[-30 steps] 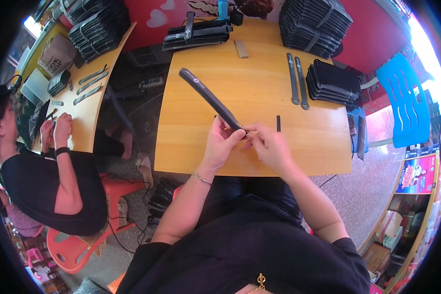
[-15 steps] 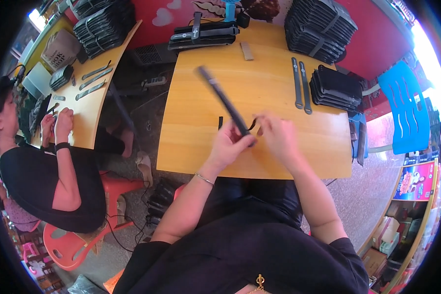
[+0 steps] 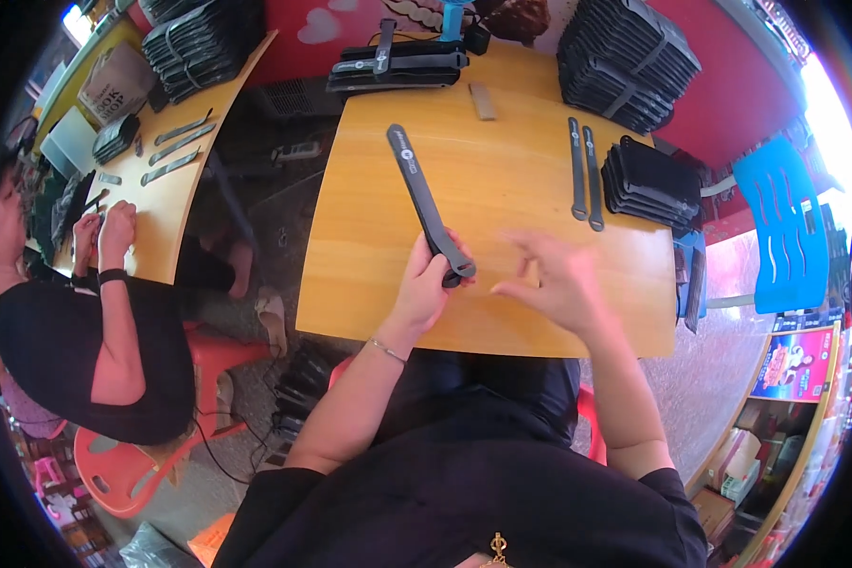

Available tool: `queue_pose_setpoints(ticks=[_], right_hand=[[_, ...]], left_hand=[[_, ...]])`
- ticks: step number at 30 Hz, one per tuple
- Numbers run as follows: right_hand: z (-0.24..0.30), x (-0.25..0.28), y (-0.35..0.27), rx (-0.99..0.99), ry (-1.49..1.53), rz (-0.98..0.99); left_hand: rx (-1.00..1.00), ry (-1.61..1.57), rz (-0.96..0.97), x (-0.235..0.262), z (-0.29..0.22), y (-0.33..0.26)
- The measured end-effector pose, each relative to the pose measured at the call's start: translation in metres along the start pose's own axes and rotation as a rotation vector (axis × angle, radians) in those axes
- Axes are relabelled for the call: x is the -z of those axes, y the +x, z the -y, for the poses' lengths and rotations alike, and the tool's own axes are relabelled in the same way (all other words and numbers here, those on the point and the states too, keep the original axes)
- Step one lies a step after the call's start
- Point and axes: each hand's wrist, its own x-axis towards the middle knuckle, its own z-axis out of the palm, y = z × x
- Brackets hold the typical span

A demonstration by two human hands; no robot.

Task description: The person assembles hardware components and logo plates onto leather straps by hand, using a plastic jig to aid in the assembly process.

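My left hand (image 3: 420, 292) pinches the grey printed strap (image 3: 422, 197) near its lower end, its length slanting away leftward; my right hand (image 3: 560, 282), spread, hovers apart rightward.

Your L forearm (image 3: 355, 398) angles far & to the R, w/ the L wrist (image 3: 391, 339) approx. straight & the L hand (image 3: 420, 292) curled in a grip. Your R forearm (image 3: 627, 398) runs far & a bit L, w/ the R hand (image 3: 563, 284) apart from the L one, empty, thumb (image 3: 513, 289) stuck out L, fingers (image 3: 530, 248) spread & blurry. Both elbows (image 3: 646, 452) bent, approx. level, hands out in front of your torso (image 3: 473, 454).
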Motion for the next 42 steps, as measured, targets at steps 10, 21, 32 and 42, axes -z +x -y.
queue_pose_setpoints(ticks=[10, 21, 32, 42], right_hand=[[-0.011, -0.058, 0.023, 0.145, 0.427, -0.060], [-0.047, 0.040, 0.087, -0.166, 0.464, -0.337], [-0.059, 0.149, 0.137, -0.061, 0.291, -0.871], [-0.091, 0.022, 0.053, 0.023, -0.266, -0.277]], left_hand=[[0.121, 0.119, 0.055, -0.001, 0.004, -0.027], [0.172, 0.306, 0.123, -0.012, -0.001, -0.049], [0.177, 0.335, 0.150, -0.014, 0.005, -0.054], [0.114, 0.229, 0.037, -0.011, 0.000, -0.054]])
